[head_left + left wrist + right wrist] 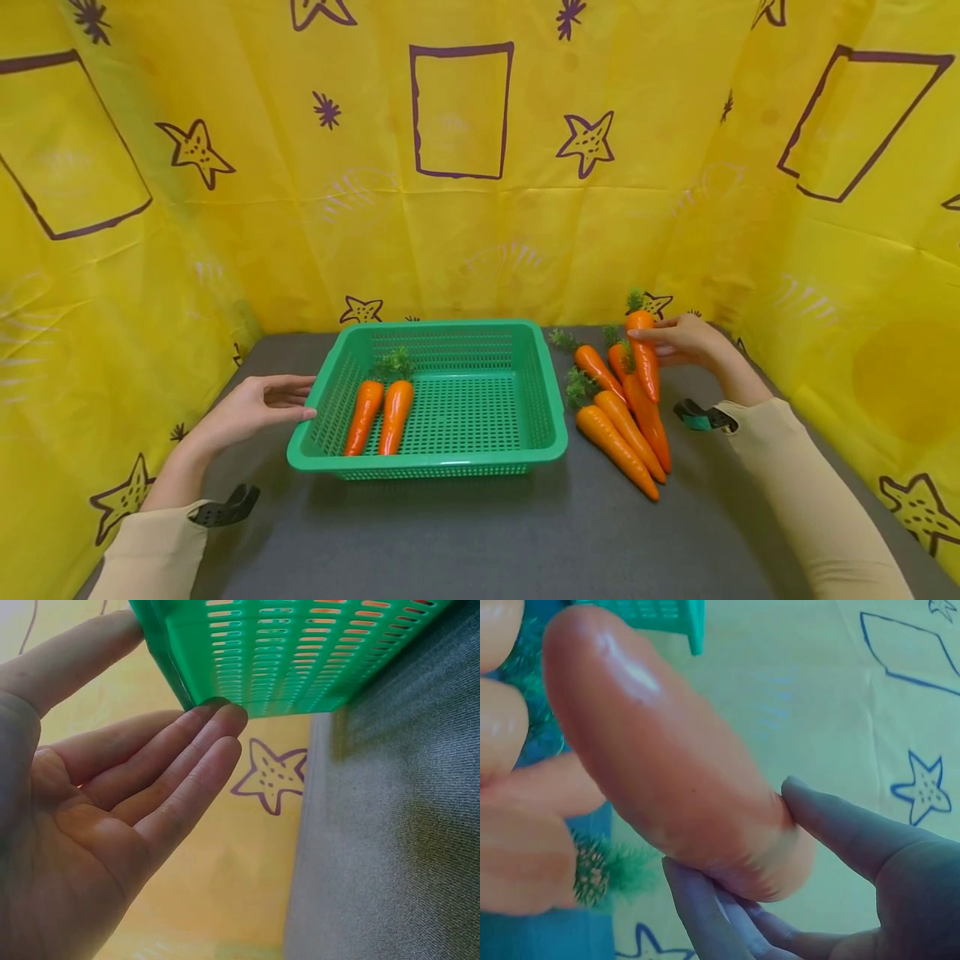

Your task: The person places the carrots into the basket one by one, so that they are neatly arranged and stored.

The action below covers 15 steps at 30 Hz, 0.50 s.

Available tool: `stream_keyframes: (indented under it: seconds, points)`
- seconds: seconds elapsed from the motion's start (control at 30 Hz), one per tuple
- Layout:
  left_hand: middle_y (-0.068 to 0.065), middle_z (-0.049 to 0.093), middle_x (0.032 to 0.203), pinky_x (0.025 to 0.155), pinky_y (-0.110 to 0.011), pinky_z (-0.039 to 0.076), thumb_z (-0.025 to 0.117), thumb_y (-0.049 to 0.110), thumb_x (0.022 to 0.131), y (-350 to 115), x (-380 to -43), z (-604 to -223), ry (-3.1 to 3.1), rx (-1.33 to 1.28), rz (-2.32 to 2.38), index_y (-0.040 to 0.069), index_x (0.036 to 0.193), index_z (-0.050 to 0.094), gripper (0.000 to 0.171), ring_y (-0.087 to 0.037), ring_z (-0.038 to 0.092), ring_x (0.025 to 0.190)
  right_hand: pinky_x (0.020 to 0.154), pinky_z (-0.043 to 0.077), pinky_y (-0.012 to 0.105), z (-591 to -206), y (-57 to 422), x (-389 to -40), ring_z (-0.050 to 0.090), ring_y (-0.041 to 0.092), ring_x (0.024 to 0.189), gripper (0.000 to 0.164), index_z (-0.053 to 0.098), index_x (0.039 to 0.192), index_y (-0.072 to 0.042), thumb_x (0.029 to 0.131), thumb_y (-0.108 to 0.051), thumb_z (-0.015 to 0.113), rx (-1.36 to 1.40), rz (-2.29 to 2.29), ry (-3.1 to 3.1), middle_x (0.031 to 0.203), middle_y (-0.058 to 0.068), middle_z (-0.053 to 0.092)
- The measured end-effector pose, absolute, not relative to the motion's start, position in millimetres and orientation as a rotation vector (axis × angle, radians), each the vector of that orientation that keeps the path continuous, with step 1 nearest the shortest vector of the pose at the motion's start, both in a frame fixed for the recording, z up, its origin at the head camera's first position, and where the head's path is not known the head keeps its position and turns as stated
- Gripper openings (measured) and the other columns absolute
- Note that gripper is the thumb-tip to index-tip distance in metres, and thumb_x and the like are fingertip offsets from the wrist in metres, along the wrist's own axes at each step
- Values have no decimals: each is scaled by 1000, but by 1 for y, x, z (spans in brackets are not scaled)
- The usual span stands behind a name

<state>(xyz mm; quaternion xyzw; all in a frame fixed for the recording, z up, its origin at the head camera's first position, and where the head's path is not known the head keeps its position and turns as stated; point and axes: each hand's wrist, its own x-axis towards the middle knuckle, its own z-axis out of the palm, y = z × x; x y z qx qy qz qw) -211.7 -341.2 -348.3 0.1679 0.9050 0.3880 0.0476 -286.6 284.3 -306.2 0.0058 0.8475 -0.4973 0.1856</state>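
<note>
A glossy orange carrot [642, 354] with a green leafy top is pinched near its thick end between the thumb and fingers of my right hand [686, 342]. Its tip points down over the other carrots; in the right wrist view this carrot [660, 742] fills the middle. My left hand [251, 408] is at the left side of a green plastic basket [450, 459], its fairly straight fingers and thumb touching the rim. In the left wrist view the fingertips [225, 724] lie against the basket's edge. Two carrots [365, 417] lie side by side inside the basket, leaves toward the back.
Several loose carrots [618, 450] lie in a pile on the dark grey table [465, 533], right of the basket. Yellow cloth [480, 250] printed with purple stars and frames hangs around the back and sides. Both wrists wear dark straps [225, 507].
</note>
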Motion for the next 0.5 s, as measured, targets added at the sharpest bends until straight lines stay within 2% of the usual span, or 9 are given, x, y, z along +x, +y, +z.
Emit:
stream_keyframes:
  seconds: [0.13, 0.3, 0.5]
  points:
    - [-14, 64, 120, 79, -23, 53, 71, 31, 85, -342, -212, -348, 2766, 515, 1173, 3, 134, 52, 59, -7, 66, 99, 89, 53, 37, -303, 275, -288, 68, 14, 93, 88, 20, 144, 14, 90, -40, 63, -2, -1400, 2382, 132, 28, 50]
    - [-15, 64, 121, 79, -23, 53, 71, 32, 85, -342, -212, -349, 2764, 494, 1170, 4, 134, 51, 61, -9, 66, 99, 88, 53, 39, -300, 262, -292, 68, 14, 91, 83, 29, 142, 13, 89, -40, 64, -18, -1379, 2390, 126, 24, 56]
    - [-15, 64, 121, 79, -23, 53, 71, 32, 85, -342, -213, -350, 2765, 496, 1175, 3, 135, 51, 60, -8, 66, 99, 90, 52, 39, -297, 249, -296, 67, 14, 91, 84, 24, 144, 13, 91, -38, 63, -45, -1353, 2367, 128, 23, 54]
